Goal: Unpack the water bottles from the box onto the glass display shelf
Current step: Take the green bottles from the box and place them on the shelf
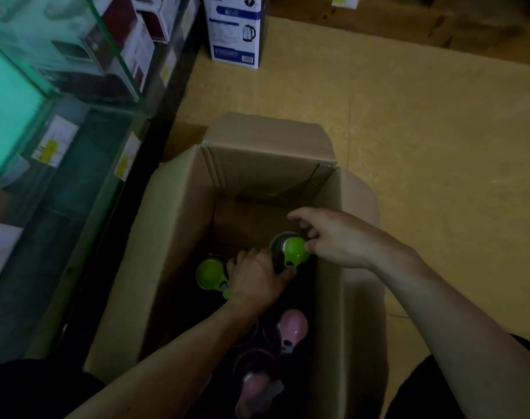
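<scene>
Grips green-lidded water bottle (294, 249) below its lid with curled left hand (257, 282); pinches the lid with right hand (336, 237), inside open cardboard box (173, 237), beside second green-lidded bottle (211, 272)

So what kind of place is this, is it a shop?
Probably a shop, or its storeroom. A glass display case holds boxed goods and what look like price labels. A kettle box stands on the floor. A cardboard box holds a green-lidded bottle and others like it.
</scene>
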`<state>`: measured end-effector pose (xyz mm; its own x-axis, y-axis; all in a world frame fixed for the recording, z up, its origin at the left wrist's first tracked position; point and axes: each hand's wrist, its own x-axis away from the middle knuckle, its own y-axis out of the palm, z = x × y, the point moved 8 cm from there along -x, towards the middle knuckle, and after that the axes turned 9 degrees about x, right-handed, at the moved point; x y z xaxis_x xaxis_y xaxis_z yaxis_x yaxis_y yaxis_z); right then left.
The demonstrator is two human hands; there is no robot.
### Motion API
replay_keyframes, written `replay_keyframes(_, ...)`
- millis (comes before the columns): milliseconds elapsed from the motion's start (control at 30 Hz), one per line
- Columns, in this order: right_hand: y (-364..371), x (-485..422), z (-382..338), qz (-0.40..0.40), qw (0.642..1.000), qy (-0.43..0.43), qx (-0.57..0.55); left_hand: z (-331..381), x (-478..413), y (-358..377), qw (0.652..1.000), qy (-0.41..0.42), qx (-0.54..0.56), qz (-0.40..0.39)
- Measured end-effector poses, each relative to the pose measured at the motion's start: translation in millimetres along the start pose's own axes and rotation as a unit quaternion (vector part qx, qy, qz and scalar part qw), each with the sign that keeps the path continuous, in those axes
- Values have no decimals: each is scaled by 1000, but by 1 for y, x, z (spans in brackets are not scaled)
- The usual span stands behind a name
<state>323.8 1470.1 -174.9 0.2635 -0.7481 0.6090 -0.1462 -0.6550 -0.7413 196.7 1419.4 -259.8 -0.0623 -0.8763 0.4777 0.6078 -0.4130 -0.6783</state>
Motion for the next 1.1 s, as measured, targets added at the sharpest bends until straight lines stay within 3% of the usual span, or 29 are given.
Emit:
replay_keyframes(333,1,-5,-7,-26,999,-24,40,6,-1,4,995,-20,91,-19)
replay_keyframes(500,0,-5,-8,-23,998,-24,46,12,3,-12,990,21,136,14)
replay_keyframes(767,-3,-3,-7,5,999,-30,34,-1,-9,-17,967,20,255,9)
replay_keyframes(1100,-7,-3,-6,19,999,-25,18,6,-10,-46,944,37,321,65)
